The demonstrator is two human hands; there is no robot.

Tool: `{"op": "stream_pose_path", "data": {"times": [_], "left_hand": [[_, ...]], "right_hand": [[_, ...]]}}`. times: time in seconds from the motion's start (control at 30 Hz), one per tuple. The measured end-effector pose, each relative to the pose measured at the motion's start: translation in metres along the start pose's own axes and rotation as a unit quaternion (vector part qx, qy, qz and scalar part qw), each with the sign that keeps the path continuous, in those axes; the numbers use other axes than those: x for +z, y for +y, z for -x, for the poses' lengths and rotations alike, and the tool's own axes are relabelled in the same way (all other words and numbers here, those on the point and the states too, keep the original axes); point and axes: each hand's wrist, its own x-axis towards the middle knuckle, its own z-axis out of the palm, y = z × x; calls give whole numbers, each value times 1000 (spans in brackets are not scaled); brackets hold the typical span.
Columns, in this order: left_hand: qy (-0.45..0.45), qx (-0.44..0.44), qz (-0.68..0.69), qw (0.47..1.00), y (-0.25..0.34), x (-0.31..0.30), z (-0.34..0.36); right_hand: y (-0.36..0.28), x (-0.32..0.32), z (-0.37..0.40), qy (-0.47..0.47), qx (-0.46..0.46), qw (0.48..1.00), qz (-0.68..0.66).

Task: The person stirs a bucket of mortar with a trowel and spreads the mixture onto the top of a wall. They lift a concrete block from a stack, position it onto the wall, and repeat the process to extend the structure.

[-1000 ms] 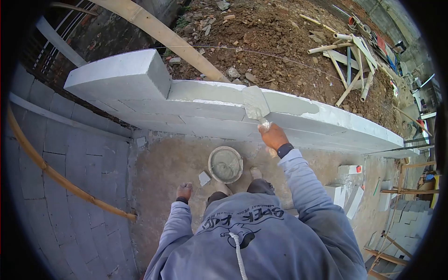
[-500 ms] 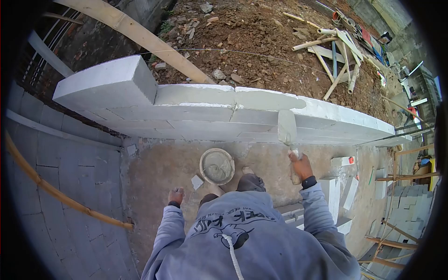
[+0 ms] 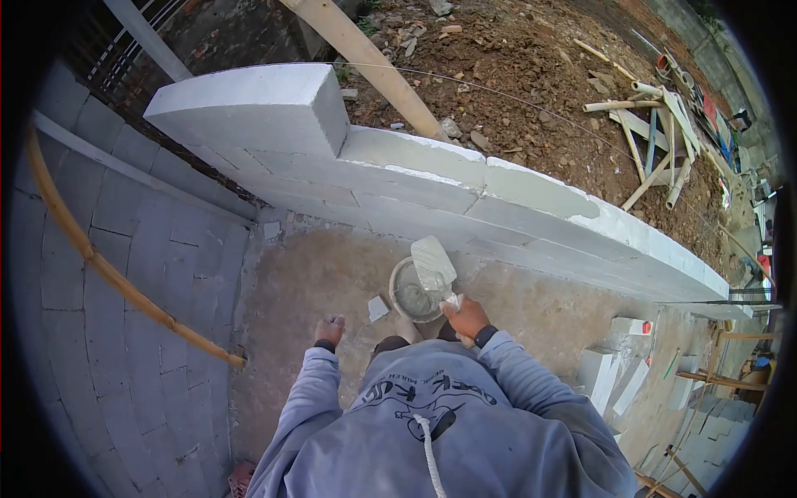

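My right hand [image 3: 466, 322] is closed round the handle of a trowel [image 3: 433, 262], a broad flat blade smeared with pale mortar. The blade is over the right part of a round bucket [image 3: 394, 292] and hides some of it. Grey wet mortar [image 3: 413, 299] shows inside the bucket. My left hand [image 3: 330, 329] hangs left of the bucket with its fingers curled in and nothing visible in them. In front runs a low wall of white blocks [image 3: 398, 195]. A band of mortar [image 3: 540, 191] lies along its top, beside one raised block [image 3: 249, 104] at the left end.
A string line [image 3: 465, 81] stretches above the wall. Behind it, a wooden pole [image 3: 374, 70] leans near soil and scrap pipes [image 3: 664, 133]. A small block piece [image 3: 378, 309] lies beside the bucket; loose blocks [image 3: 598, 373] stand at right. A bamboo pole [image 3: 124, 282] crosses the left wall.
My right hand has brought the trowel from the wall's face back and left to the bucket. The view has turned, so the wall now slants down to the right. My left hand stays low.
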Motion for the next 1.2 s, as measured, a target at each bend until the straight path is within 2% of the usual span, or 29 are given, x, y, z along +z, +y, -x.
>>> {"op": "stream_pose_path", "data": {"times": [0.1, 0.13, 0.23, 0.37, 0.47, 0.53, 0.6, 0.7, 0.77, 0.83, 0.9, 1.03, 1.2], "left_hand": [[75, 23, -63, 995, -73, 13, -14], [71, -2, -52, 996, -73, 15, 4], [78, -74, 12, 994, -46, 18, 55], [134, -127, 104, 977, -104, 40, 107], [141, -191, 115, 965, -160, 66, 146], [164, -264, 129, 942, -191, 88, 175], [183, -296, 159, 924, -220, 111, 202], [186, -390, 136, 892, -210, 138, 219], [149, -374, 120, 907, -225, 160, 221], [98, -357, 77, 926, -218, 173, 212], [104, -322, 74, 938, -190, 177, 191], [99, -246, 84, 961, -116, 159, 148], [109, -167, 44, 979, -55, 127, 127]], "right_hand": [[36, 21, -40, -47, -32, 994, 94], [52, 30, -47, -72, -39, 989, 123], [44, 32, -74, -162, 42, 949, 266], [57, 80, -161, -251, 86, 865, 426], [84, 135, -229, -257, 65, 836, 480], [123, 179, -280, -239, 41, 831, 501], [142, 217, -306, -220, 22, 832, 509], [164, 264, -304, -208, -13, 869, 450], [174, 273, -298, -203, -46, 873, 440], [178, 251, -293, -223, -52, 875, 425], [191, 225, -283, -228, -57, 877, 419], [212, 146, -227, -149, -100, 897, 405], [212, 54, -155, -96, -134, 953, 256]]}}
